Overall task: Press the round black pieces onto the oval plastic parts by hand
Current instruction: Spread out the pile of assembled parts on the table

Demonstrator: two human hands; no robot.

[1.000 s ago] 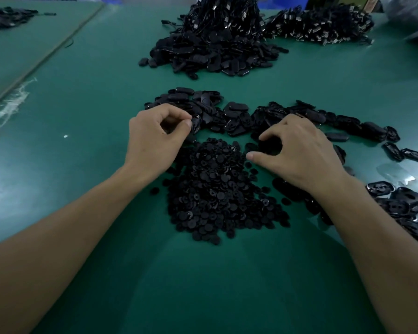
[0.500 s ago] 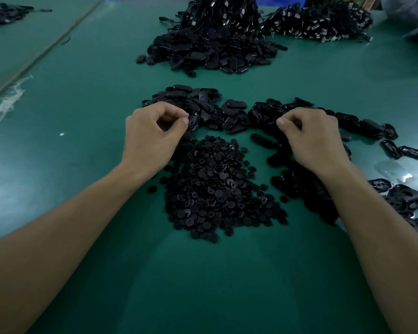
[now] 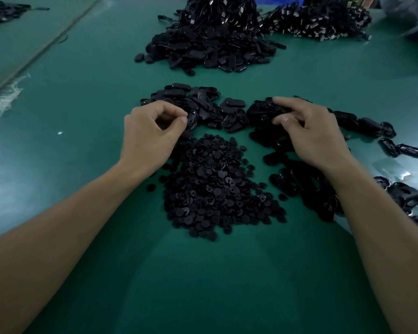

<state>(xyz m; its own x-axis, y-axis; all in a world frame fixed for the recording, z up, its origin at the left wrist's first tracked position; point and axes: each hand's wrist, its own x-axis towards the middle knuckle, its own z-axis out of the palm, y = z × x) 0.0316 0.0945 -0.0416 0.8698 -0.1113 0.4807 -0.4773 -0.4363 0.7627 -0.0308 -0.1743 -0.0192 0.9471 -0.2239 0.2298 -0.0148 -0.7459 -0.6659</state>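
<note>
A heap of small round black pieces (image 3: 215, 186) lies in the middle of the green table (image 3: 203, 273). Behind it runs a row of black oval plastic parts (image 3: 210, 109). My left hand (image 3: 150, 133) is curled at the row's left end, thumb and forefinger pinching an upright oval part (image 3: 192, 119). My right hand (image 3: 311, 133) reaches over the row's right side, with its forefinger and thumb closed around an oval part (image 3: 263, 112). More oval parts (image 3: 299, 186) lie under my right forearm.
A large pile of black parts with cords (image 3: 210, 44) stands at the back centre, and another pile (image 3: 319, 22) at the back right. Loose oval parts (image 3: 403, 148) trail toward the right edge. A table seam (image 3: 41, 49) runs along the left.
My right hand has moved from the round pieces up and away to the row of oval parts and closed on one. My left hand has stayed in place, still curled.
</note>
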